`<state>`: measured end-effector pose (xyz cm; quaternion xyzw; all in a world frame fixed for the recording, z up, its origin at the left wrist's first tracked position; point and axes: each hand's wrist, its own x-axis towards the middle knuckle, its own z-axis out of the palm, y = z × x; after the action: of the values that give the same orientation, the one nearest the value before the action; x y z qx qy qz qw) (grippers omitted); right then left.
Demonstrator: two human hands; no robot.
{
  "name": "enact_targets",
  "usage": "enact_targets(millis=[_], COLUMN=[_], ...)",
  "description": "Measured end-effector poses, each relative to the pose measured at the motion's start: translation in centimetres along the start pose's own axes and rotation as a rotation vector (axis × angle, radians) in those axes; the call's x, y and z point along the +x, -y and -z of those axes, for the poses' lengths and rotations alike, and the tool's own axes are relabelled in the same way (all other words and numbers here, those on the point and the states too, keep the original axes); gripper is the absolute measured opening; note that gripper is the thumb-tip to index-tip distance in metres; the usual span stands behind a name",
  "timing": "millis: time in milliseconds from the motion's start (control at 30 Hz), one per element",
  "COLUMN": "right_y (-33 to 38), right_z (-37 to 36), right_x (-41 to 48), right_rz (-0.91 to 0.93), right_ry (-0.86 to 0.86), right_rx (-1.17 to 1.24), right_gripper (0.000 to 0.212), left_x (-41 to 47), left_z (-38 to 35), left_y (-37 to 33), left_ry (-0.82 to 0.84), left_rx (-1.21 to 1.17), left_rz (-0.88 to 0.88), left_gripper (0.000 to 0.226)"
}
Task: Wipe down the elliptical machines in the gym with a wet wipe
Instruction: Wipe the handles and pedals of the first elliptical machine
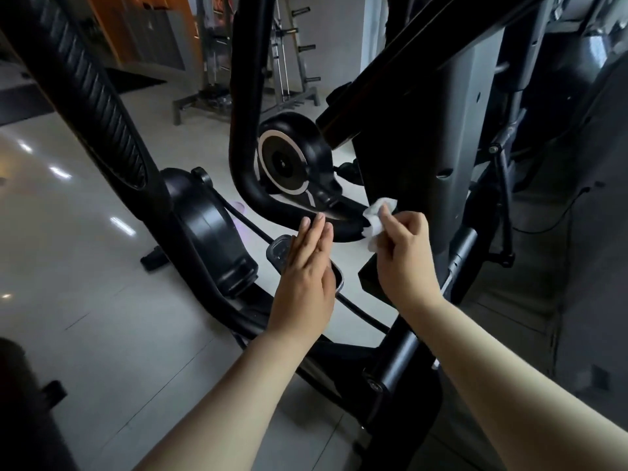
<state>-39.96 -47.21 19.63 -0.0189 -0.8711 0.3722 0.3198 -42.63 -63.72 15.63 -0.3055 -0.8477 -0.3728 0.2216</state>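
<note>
Wipe (pixel 377 217) pinched in right hand (pixel 404 246), at right end of bar (pixel 253 195); long axis left-right, just far of left hand (pixel 306 266), open, fingers straight.

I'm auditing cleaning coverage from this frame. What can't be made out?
Head view:
- Whether the wet wipe touches the black tube: the right hand covers the contact.
- The grey-rimmed part: mostly under the left hand.
- The ribbed arm: top cut off by the upper edge.
- Dark shape, bottom left: blurred, cropped.
</note>
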Motion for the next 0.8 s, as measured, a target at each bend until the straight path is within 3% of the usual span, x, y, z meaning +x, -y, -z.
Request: enact_targets(millis=[100, 267, 400, 467, 567, 667, 800], right_y=[0.2, 0.6, -0.4, 0.0, 0.9, -0.4, -1.2], right_z=[0.0, -0.3, 0.7, 0.1, -0.9, -0.1, -0.2], right_x=[0.9, -0.6, 2.3, 2.9, 1.1, 1.4, 2.4], right_rz=[-0.098, 0.184, 0.002, -0.036, 0.095, 0.173, 0.067], right_ry=[0.030, 0.115, -0.079, -0.036, 0.144, 0.070, 0.036], right_rx=[0.017, -0.017, 0.009, -0.076, -0.249, -0.260, -0.321], right_gripper=[0.049, 0.047, 0.045, 0.054, 0.067, 0.060, 0.062], left_x=[-0.1, -0.1, 0.5, 0.9, 1.2, 1.3, 1.7], left_z=[-0.2, -0.2, -0.2, -0.3, -0.4, -0.4, -0.7], left_y=[-0.5, -1.0, -1.1, -1.3, -1.3, -1.1, -1.2], left_ry=[-0.004, -0.029, -0.100, -0.120, -0.133, -0.136, -0.152], left_rx=[-0.003, 0.041, 0.119, 0.115, 0.116, 0.122, 0.128], left_rz=[0.028, 0.047, 0.047, 0.057, 0.029, 0.017, 0.015], left_gripper=[0.061, 0.063, 0.051, 0.048, 0.045, 0.044, 0.044])
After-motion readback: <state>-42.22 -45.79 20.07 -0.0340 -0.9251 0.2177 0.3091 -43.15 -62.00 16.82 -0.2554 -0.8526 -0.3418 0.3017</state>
